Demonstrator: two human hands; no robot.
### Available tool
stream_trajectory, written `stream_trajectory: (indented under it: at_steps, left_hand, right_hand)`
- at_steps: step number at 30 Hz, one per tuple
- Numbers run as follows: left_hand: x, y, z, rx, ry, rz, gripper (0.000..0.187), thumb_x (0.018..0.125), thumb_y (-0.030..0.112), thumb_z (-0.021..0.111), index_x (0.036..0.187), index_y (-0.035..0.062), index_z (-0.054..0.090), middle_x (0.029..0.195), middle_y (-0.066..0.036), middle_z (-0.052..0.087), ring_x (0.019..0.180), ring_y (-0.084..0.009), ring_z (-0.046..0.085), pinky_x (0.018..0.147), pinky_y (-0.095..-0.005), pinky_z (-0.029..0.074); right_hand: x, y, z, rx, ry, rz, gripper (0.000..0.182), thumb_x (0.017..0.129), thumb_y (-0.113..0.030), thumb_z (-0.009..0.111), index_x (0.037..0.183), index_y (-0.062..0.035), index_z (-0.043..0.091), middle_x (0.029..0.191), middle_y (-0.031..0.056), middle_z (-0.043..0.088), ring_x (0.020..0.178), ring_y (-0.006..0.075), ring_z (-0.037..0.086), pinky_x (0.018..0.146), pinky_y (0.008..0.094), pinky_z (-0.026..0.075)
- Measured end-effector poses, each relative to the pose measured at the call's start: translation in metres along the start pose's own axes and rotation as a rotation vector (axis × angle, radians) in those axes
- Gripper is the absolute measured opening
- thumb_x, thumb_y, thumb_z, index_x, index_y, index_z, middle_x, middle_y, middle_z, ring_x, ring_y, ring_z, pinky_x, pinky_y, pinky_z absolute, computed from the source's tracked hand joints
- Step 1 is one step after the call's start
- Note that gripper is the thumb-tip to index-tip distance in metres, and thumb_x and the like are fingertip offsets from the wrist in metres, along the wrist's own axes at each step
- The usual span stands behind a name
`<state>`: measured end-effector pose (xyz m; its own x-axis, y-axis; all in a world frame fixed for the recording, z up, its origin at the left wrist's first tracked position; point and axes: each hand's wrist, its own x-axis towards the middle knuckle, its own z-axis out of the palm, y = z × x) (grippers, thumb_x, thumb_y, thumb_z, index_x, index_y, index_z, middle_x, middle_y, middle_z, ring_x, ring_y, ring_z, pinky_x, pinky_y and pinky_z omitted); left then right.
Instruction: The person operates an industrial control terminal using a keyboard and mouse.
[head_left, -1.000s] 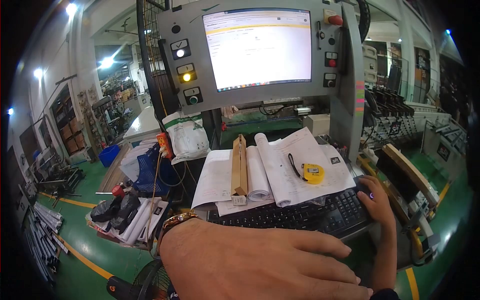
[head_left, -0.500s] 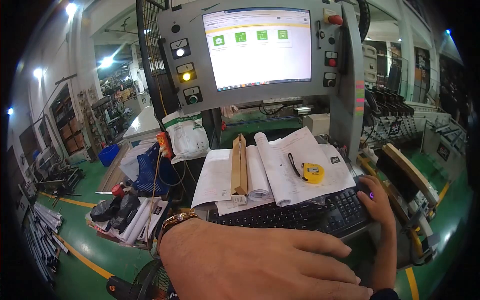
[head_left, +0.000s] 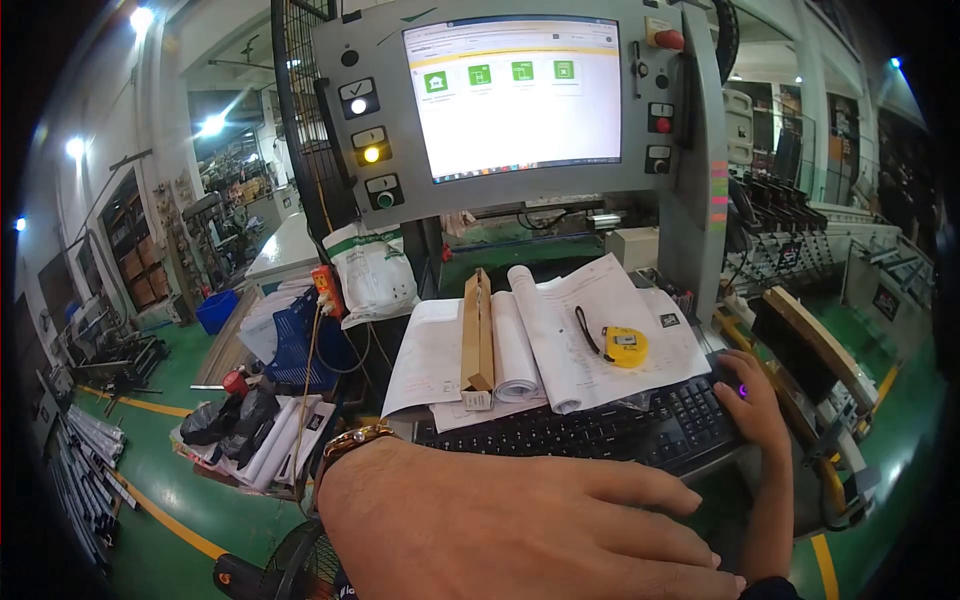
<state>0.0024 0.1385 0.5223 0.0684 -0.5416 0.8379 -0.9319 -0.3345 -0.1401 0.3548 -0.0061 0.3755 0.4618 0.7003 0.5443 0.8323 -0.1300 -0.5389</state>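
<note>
My left hand (head_left: 540,510), with a gold watch (head_left: 355,440) on its wrist, reaches across the foreground, its fingers slightly apart and nothing held. Beyond it lies a black keyboard (head_left: 680,425), partly covered by papers. At the keyboard's right end my right hand (head_left: 755,405) is curled over a mouse (head_left: 743,391), of which little more than a purple light shows. Printed sheets (head_left: 655,300), some rolled, lie behind the keyboard. A yellow tape measure (head_left: 626,346) and a long narrow cardboard box (head_left: 478,335) rest on them.
A lit screen (head_left: 520,120) stands in a grey panel with buttons. Left of the papers hangs a white bag (head_left: 372,275). Lower left are black plastic bags (head_left: 250,420) beside rolled papers, a blue crate (head_left: 300,345) and a fan (head_left: 300,560). Machinery (head_left: 780,215) stands at right.
</note>
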Motion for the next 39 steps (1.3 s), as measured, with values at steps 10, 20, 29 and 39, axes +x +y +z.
stream_trajectory:
  at_steps: [10,20,29,39]
  left_hand:
    - [0.001,-0.001,0.001,-0.022,0.016,0.0,0.071,0.11,0.059,0.052,0.136,-0.0009,0.08,0.127,-0.025,0.079,0.101,-0.0397,0.076,0.097,-0.0526,0.055]
    - [0.008,-0.005,-0.009,-0.05,-0.055,-0.004,0.061,0.114,0.046,0.048,0.129,-0.004,0.078,0.128,-0.03,0.078,0.11,-0.0442,0.076,0.104,-0.0576,0.053]
    - [0.044,0.017,-0.062,-0.224,-0.531,-0.414,0.041,0.121,0.018,0.042,0.118,-0.011,0.071,0.136,-0.04,0.072,0.131,-0.0537,0.072,0.119,-0.0697,0.047]
    - [0.04,0.017,-0.053,-0.179,-0.418,-0.379,0.042,0.118,0.024,0.047,0.117,-0.0081,0.074,0.13,-0.037,0.076,0.125,-0.0514,0.074,0.115,-0.066,0.05]
  right_hand:
    - [0.0,0.0,0.0,0.001,0.003,0.002,0.051,0.1,-0.025,0.075,0.146,-0.004,0.069,0.156,0.0183,0.063,0.142,0.0391,0.063,0.117,0.0438,0.049]
    - [-0.001,-0.001,-0.001,0.01,-0.005,0.037,0.052,0.101,-0.029,0.076,0.147,-0.0059,0.069,0.157,0.0146,0.061,0.14,0.0375,0.064,0.114,0.0441,0.053]
    - [-0.003,0.006,0.001,-0.007,0.073,0.093,0.051,0.099,-0.027,0.076,0.145,-0.0046,0.07,0.156,0.0161,0.062,0.14,0.0379,0.065,0.114,0.0441,0.053]
    - [-0.002,0.006,0.002,-0.008,0.079,0.124,0.051,0.098,-0.028,0.076,0.144,-0.005,0.07,0.157,0.0171,0.062,0.139,0.0392,0.065,0.114,0.0448,0.053]
